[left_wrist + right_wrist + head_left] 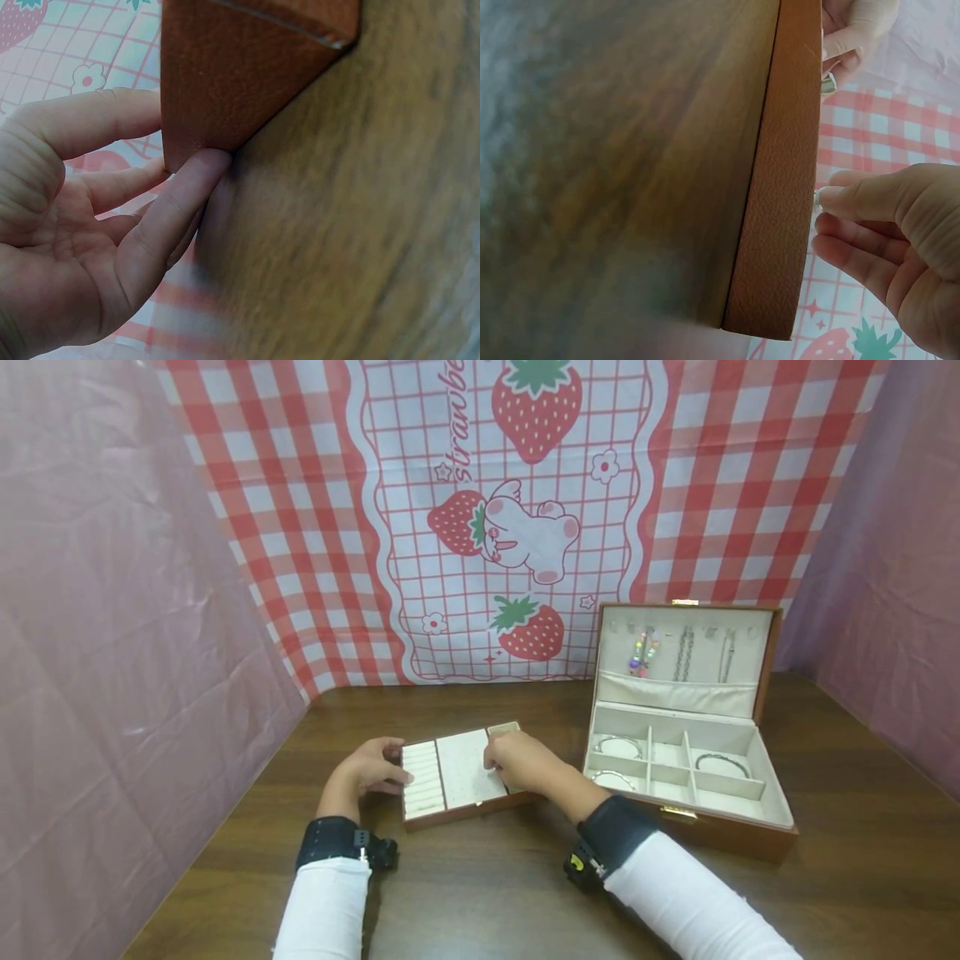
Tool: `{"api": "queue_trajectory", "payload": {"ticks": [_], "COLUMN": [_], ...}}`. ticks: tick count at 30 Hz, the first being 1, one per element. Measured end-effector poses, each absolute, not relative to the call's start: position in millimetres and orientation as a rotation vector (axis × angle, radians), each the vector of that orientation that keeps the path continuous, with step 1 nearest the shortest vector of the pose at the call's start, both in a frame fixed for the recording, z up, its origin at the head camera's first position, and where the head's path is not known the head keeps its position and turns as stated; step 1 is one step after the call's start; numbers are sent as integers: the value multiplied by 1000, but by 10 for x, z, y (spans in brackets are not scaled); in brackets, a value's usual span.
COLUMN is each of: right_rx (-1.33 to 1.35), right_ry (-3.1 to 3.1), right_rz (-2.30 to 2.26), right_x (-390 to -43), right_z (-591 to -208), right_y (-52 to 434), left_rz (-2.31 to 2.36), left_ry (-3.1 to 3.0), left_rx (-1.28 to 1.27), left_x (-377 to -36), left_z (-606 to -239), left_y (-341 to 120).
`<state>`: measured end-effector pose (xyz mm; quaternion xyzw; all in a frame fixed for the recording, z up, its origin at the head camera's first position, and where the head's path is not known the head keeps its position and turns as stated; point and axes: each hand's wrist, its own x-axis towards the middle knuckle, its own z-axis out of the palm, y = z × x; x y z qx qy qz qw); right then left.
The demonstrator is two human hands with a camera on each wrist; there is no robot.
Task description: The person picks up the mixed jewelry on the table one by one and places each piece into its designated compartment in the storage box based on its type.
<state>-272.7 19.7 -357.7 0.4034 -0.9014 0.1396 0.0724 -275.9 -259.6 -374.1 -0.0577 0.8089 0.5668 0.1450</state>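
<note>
A shallow brown jewelry tray (461,768) lies on the table, with cream ring rolls (423,789) at its left end and a flat light middle section. My left hand (372,766) holds the tray's left end; in the left wrist view its fingertips touch the brown end wall (247,82). Over the tray's right part, my right hand (521,762) pinches a small silvery piece (817,199) between thumb and fingers, just past the tray's rim. Its kind is too small to tell. Another silvery piece (828,84) shows near the left hand in the right wrist view.
To the right stands an open brown jewelry box (776,839). Bracelets (722,766) lie in its compartments. From its lid hang a colorful beaded piece (641,656) and silver chains (684,656). A strawberry-print cloth (525,527) hangs behind the wooden table (450,893).
</note>
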Motion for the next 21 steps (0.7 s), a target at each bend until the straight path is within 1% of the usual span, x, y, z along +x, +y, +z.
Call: {"api": "queue_trajectory", "payload": {"ticks": [14,21], "right_rx": [1222,1226], "right_ry": [-2713,-2636], "right_rz": [403,437], "right_x": [-2707,-2724], "right_z": [-3606,-3550], "right_y": [193,271], "left_rz": [1621,1610], "left_ry": [2336,2348], "left_rx": [-181,-169], "left_x": [-2750,-2739], "left_z": [-3731,-3721], "left_y": [-2590,-2581]}}
